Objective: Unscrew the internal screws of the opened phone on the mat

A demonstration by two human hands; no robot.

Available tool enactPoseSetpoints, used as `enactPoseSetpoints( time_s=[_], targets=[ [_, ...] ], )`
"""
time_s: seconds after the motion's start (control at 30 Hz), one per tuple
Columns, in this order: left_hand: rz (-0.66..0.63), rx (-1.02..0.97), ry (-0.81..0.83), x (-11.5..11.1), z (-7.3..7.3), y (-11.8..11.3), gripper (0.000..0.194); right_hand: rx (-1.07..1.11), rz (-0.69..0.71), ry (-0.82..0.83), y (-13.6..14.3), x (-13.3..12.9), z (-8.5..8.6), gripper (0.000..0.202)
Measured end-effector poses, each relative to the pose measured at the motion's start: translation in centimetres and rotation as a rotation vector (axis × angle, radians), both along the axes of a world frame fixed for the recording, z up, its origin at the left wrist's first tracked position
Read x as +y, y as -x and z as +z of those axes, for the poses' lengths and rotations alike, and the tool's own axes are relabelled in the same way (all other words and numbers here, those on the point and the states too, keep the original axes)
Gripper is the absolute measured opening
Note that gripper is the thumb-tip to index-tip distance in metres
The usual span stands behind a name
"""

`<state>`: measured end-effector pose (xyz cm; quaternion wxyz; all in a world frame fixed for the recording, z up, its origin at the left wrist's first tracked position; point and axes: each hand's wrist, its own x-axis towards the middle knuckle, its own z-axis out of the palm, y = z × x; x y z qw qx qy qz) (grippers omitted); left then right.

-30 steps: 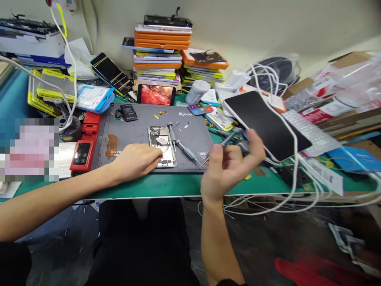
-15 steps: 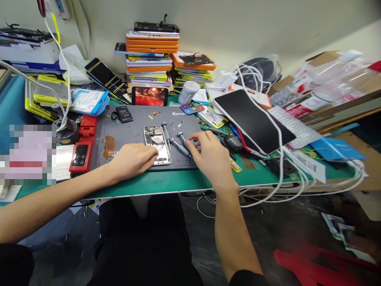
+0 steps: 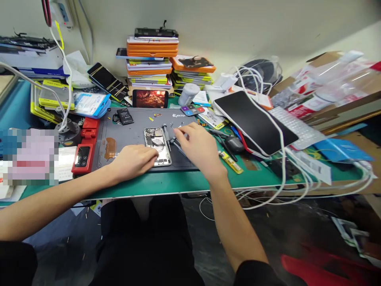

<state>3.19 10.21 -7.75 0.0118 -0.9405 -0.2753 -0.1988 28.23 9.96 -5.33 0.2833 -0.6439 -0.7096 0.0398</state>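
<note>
An opened phone body (image 3: 162,155) lies on the dark grey mat (image 3: 131,137). My left hand (image 3: 135,161) rests against its left edge, fingers curled together over it; anything between the fingertips is hidden. Just right of the phone, a grey screwdriver (image 3: 166,133) lies on the mat. My right hand (image 3: 195,145) hovers over the tools there, thumb and forefinger close together at a tiny light piece near their tips, too small to name. Part of another screwdriver (image 3: 178,146) shows beneath that hand. A black battery (image 3: 125,116) sits at the mat's upper left.
A phone playing video (image 3: 150,98) stands behind the mat, before stacked orange boxes (image 3: 151,49). On the left is a red device (image 3: 81,157). To the right lie a black tablet (image 3: 256,121), white cables (image 3: 281,159) and a yellow packet (image 3: 230,162).
My right hand has moved left and slightly up, from the screwdriver handles toward the small parts on the mat. My left hand has stayed at the phone body.
</note>
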Motion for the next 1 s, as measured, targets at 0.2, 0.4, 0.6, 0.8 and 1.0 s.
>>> enactPoseSetpoints(
  time_s=[0.2, 0.4, 0.6, 0.8, 1.0],
  targets=[
    [0.004, 0.053, 0.005, -0.2, 0.1, 0.0, 0.027, -0.019, 0.008, 0.162, 1.6, 3.3, 0.4, 0.022],
    [-0.002, 0.072, 0.018, -0.2, 0.1, 0.0, 0.026, 0.137, -0.034, 0.215, 1.6, 3.0, 0.0, 0.017],
    [-0.002, 0.083, 0.002, -0.3, 0.3, 0.0, 0.025, 0.38, -0.056, 0.095, 1.3, 1.8, 0.4, 0.023],
    [-0.006, 0.073, 0.04, -0.4, 0.3, -0.1, 0.024, 0.74, 0.022, -0.265, 2.9, -3.1, -1.0, 0.073],
    [0.019, 0.024, 0.111, -0.4, 0.6, -0.1, 0.027, 0.583, 0.097, -0.493, 4.7, -5.3, -3.7, 0.052]
  ],
)
